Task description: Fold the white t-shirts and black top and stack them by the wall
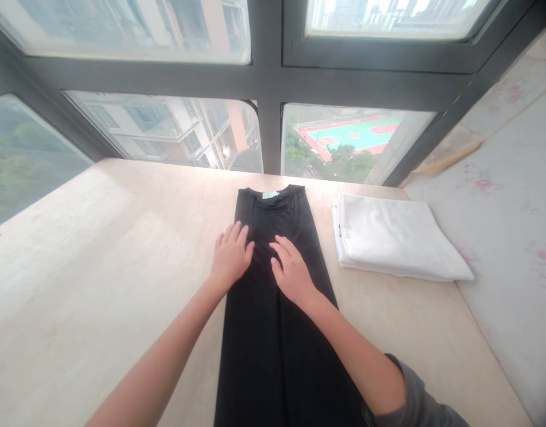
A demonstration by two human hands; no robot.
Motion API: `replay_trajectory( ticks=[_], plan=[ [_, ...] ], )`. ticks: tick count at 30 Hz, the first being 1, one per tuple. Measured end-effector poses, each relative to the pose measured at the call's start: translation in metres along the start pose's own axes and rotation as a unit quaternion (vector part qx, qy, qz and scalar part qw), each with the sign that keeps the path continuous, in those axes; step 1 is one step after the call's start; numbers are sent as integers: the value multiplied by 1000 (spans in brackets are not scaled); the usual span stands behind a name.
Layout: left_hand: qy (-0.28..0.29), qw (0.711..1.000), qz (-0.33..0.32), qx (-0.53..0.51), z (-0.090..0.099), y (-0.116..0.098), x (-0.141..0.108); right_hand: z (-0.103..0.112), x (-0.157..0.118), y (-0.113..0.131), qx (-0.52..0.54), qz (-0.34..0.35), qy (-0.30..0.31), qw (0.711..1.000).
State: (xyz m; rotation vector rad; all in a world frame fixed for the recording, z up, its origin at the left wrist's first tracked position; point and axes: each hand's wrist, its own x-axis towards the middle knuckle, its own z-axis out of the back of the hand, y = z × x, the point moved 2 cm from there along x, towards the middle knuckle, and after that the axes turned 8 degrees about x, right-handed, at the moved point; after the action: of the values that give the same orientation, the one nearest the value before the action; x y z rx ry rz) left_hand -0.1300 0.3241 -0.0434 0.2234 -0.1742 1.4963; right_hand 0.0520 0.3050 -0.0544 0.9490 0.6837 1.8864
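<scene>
A black garment point(259, 344) lies lengthwise on the pale sill, its sides folded inward into a long strip. At its far end are a neckline and a small light label point(270, 194). My left hand point(232, 252) rests at the garment's left edge, fingers stretched out and palm down. Over the middle and right part of the cloth is my right hand point(291, 270), its fingers slightly bent and apart. Neither hand grips anything. The lower end of the garment runs out of view at the bottom.
To the right lies a folded white cloth point(393, 237) beside a wall with floral paper point(508, 225). Grey window frames point(268, 83) border the far side of the sill point(99, 284). Buildings and a sports court point(353, 136) show through the glass.
</scene>
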Motion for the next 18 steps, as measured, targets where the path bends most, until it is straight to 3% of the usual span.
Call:
replay_trajectory(
  ticks=[4, 8, 13, 18],
  plan=[
    [6, 997, -79, 4, 25, -36, -112, 22, -60, 5, -151, 16, 53, 987],
    [-13, 992, -125, 25, 48, -69, -204, 36, -127, 24, -195, 36, 90, 976],
    [-37, 986, -157, 39, 73, -96, -279, 46, -202, 59, -191, 40, 111, 975],
    [-76, 974, -203, 68, 80, -95, -329, 57, -264, 78, -199, 62, 141, 968]
  ],
)
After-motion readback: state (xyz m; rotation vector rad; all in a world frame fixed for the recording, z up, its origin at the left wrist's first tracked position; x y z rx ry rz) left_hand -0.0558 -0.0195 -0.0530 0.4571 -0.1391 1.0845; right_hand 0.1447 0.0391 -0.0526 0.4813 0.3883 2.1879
